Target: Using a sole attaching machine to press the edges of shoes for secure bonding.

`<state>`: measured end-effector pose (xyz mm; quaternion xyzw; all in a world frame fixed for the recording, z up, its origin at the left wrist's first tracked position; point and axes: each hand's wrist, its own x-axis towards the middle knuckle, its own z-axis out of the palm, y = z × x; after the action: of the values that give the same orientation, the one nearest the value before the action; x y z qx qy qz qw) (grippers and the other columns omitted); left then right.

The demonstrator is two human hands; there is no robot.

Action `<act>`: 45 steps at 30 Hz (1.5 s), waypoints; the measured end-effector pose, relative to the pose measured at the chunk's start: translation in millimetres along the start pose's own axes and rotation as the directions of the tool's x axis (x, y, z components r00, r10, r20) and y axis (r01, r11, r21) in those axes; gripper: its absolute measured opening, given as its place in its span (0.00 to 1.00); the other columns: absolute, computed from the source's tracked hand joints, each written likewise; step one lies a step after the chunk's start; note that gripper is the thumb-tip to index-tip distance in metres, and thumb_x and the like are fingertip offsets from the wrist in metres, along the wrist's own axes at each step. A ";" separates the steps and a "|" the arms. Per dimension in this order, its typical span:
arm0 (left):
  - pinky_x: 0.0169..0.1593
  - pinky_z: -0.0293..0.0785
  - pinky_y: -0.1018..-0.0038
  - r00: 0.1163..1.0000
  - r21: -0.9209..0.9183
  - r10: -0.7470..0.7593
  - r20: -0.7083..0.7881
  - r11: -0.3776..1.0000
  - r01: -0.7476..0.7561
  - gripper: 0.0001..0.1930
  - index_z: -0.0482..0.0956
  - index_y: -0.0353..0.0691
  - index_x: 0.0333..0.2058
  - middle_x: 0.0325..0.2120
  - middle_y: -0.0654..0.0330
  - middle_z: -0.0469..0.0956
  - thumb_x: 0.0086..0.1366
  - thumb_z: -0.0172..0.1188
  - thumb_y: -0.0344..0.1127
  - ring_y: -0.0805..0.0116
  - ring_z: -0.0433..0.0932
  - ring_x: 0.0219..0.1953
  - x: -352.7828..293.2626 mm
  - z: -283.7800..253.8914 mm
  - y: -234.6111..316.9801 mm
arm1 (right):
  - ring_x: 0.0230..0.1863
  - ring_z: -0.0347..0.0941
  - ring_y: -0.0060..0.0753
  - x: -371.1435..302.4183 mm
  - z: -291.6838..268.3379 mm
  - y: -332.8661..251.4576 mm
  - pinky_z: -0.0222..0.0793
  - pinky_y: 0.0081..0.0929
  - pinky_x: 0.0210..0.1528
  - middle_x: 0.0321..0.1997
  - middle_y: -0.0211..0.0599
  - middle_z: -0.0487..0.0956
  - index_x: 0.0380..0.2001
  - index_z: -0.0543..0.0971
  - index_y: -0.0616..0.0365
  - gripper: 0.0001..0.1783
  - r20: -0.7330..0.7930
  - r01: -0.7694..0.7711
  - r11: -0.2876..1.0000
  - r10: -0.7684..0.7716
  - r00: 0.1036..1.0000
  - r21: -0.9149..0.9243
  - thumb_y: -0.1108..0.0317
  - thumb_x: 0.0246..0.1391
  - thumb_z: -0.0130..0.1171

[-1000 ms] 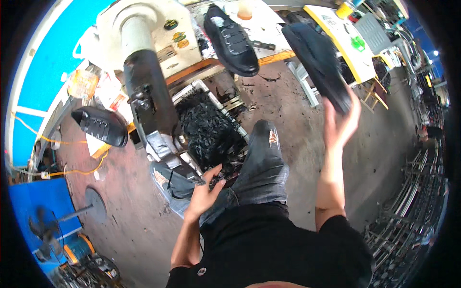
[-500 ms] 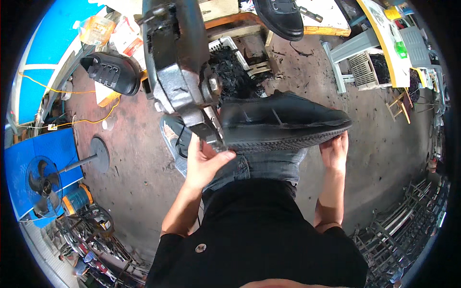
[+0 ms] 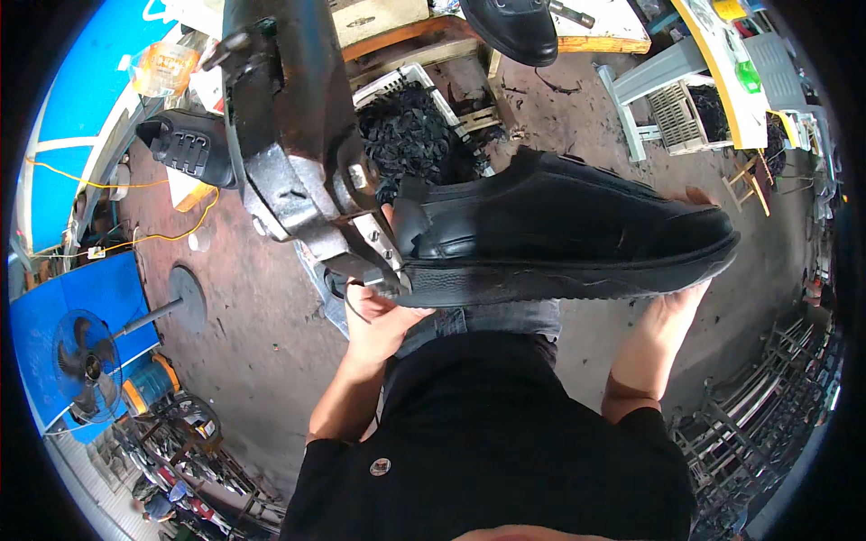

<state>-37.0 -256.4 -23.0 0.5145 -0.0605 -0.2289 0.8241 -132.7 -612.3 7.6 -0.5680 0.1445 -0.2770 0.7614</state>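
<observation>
A black shoe (image 3: 559,216) with a thick black sole (image 3: 532,281) lies sideways in front of me, toe to the right. Its heel end meets the tip of a dark metal machine head (image 3: 298,189), which comes down from the top of the view. My left hand (image 3: 383,323) is closed on the heel end from below; part of its fingers is hidden behind the shoe and the machine tip. At the toe, my right hand (image 3: 677,307) grips the shoe from beneath and behind, with fingertips showing over the far side.
Beyond the shoe, a white crate (image 3: 431,81) holds a heap of black scraps (image 3: 410,135). Other black shoes rest on a left support (image 3: 194,144) and on the bench (image 3: 519,27). At left stand a fan (image 3: 90,361) and a yellow cord (image 3: 171,236). Metal racks (image 3: 758,415) fill the right.
The shoe has rolled, so its upper and side wall show more and the tread less. Its toe, with my right hand, has moved right. The machine appears farther left.
</observation>
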 end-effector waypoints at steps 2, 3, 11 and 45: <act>0.64 0.74 0.62 0.999 0.001 -0.027 -0.025 1.000 0.027 0.58 0.42 0.39 0.76 0.73 0.51 0.55 0.55 0.75 0.23 0.59 0.70 0.66 -1.4 -2.0 0.0 | 0.58 0.77 0.51 7.5 11.5 -0.8 0.72 0.47 0.63 0.58 0.56 0.77 0.66 0.64 0.67 0.56 0.114 0.086 0.994 -0.078 0.990 -0.066 0.42 0.44 0.77; 0.61 0.75 0.66 0.998 -0.056 0.007 -0.062 0.998 -0.011 0.51 0.52 0.38 0.70 0.66 0.53 0.63 0.54 0.75 0.21 0.62 0.74 0.60 -0.8 -2.5 -0.3 | 0.58 0.77 0.49 15.6 14.8 -0.5 0.72 0.45 0.63 0.58 0.56 0.77 0.66 0.63 0.68 0.59 0.182 0.102 0.990 -0.084 0.980 -0.094 0.42 0.42 0.79; 0.65 0.73 0.66 0.955 -0.002 0.194 -0.225 0.980 -0.199 0.60 0.53 0.35 0.73 0.72 0.55 0.60 0.44 0.83 0.25 0.62 0.72 0.65 -12.4 -55.6 -0.4 | 0.61 0.75 0.44 17.7 66.8 14.7 0.67 0.39 0.66 0.61 0.53 0.77 0.67 0.62 0.69 0.58 0.347 -0.028 0.977 0.102 0.932 -0.211 0.47 0.41 0.80; 0.66 0.64 0.54 0.895 0.815 0.234 0.380 0.372 -0.444 0.36 0.79 0.40 0.56 0.52 0.52 0.80 0.46 0.81 0.35 0.49 0.75 0.56 41.8 12.3 86.7 | 0.52 0.79 0.55 -10.1 170.6 24.2 0.77 0.41 0.51 0.54 0.46 0.80 0.60 0.70 0.56 0.38 0.674 0.478 0.720 -0.020 0.738 -0.502 0.72 0.45 0.76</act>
<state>23.3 -253.1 53.0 0.8169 -0.3580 -0.0384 0.4507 -43.3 -467.6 37.2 -0.8674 -0.1137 -0.1111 0.4715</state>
